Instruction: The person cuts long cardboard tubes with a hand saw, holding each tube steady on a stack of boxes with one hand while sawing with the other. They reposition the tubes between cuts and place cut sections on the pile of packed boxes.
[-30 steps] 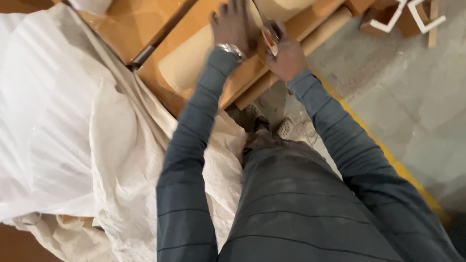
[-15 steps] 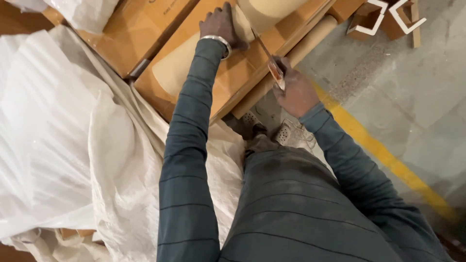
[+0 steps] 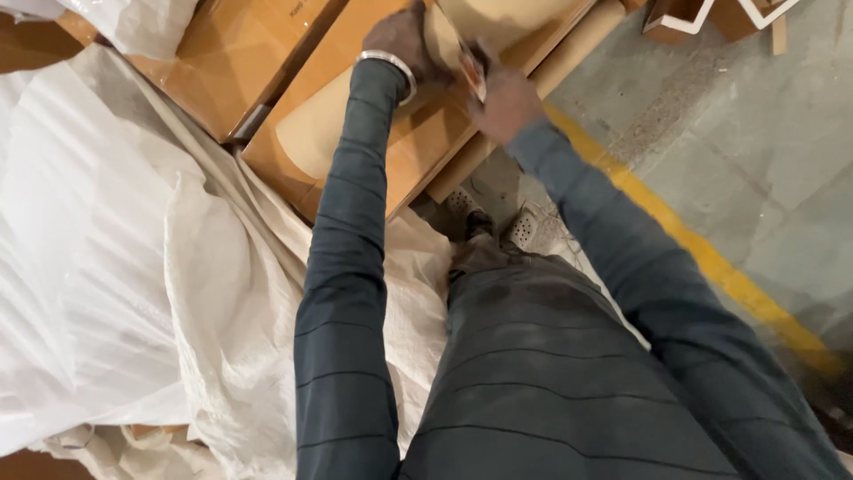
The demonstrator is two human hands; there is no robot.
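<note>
Cardboard boxes (image 3: 355,133) lie flat on the floor beside white sacking (image 3: 133,267). Left hand (image 3: 400,40) presses flat on the top box, fingers together. Right hand (image 3: 506,98) is clamped on a small blurred red-and-white tool (image 3: 471,71) just beside it.

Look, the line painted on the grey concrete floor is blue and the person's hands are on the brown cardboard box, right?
Not quite: the head view shows the painted line on the grey concrete floor is yellow, not blue. The left hand and right hand are at the brown cardboard box.
</note>
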